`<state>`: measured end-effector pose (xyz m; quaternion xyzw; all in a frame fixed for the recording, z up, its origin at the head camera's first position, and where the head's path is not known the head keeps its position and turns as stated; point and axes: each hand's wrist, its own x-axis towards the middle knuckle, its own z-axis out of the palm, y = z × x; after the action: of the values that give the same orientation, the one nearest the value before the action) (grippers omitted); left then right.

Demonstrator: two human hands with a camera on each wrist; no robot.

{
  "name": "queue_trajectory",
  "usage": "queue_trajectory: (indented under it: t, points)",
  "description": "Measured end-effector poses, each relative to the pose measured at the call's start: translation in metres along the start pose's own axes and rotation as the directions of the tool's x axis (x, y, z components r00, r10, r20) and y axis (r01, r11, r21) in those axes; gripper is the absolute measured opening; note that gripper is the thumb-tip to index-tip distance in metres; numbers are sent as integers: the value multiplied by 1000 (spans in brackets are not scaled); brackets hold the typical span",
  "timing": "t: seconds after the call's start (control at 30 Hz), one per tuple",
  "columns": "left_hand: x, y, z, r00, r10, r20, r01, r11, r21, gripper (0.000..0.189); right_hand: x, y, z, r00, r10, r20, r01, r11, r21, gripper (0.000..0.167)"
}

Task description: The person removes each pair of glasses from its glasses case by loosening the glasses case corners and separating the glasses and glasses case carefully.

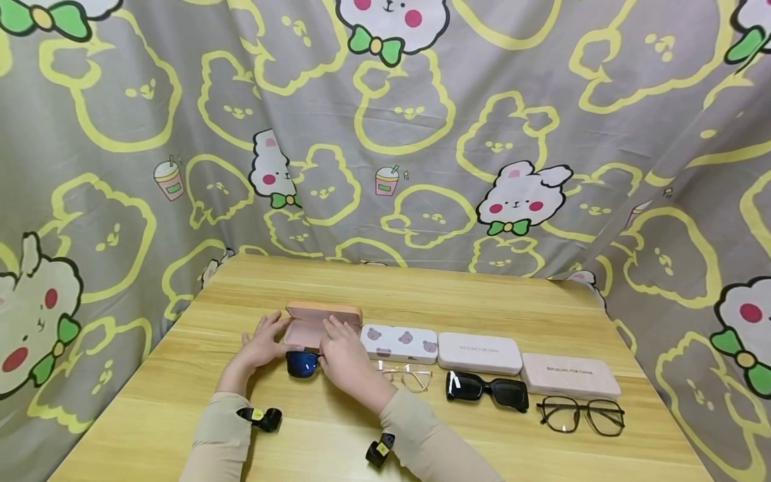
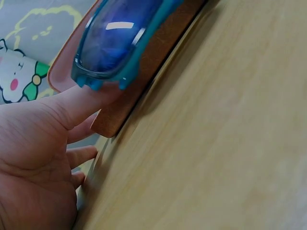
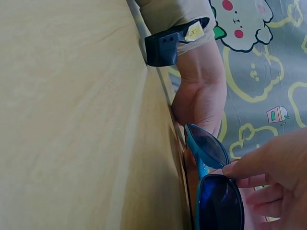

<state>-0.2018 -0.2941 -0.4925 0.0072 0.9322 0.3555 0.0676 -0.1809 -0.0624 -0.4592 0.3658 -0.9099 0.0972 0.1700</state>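
Note:
An orange-brown glasses case (image 1: 325, 309) with a pink lining lies with its lid raised on the table. At its left end my left hand (image 1: 262, 345) holds it, the thumb across the front wall and the other fingers around the outer side. Sunglasses (image 1: 302, 364) with blue lenses and a blue-teal frame are in front of the case, overlapping its front wall in the left wrist view. My right hand (image 1: 346, 355) pinches them near the bridge, as the right wrist view shows. That hand hides the right lens in the head view.
To the right, a bear-print case (image 1: 397, 341) and two pale cases (image 1: 478, 352) (image 1: 569, 375) stand in a row. Before them lie clear-lens glasses (image 1: 415, 378), black sunglasses (image 1: 486, 391) and black-framed glasses (image 1: 581, 415). A patterned curtain (image 1: 421, 134) hangs behind the wooden table (image 1: 325, 442).

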Motion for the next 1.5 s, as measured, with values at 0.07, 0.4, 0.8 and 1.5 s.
queue_trajectory:
  t: [0.07, 0.4, 0.8, 1.5]
  points:
    - [1, 0, 0, 1000, -3, 1, 3, 1000, 10, 94, -1, 0, 0, 1000, -2, 4, 2, 1000, -1, 12]
    - [-1, 0, 0, 1000, 5, 11, -5, 1000, -2, 96, -3, -2, 2, 999, 8, 38, -8, 1000, 5, 14]
    - [0, -1, 0, 1000, -4, 10, 4, 1000, -17, 97, -3, -3, 3, 999, 12, 41, -12, 1000, -1, 13]
    - [1, -1, -1, 1000, -1, 7, 2, 1000, -14, 96, 0, 3, -1, 1000, 15, 5, -14, 1000, -17, 15]
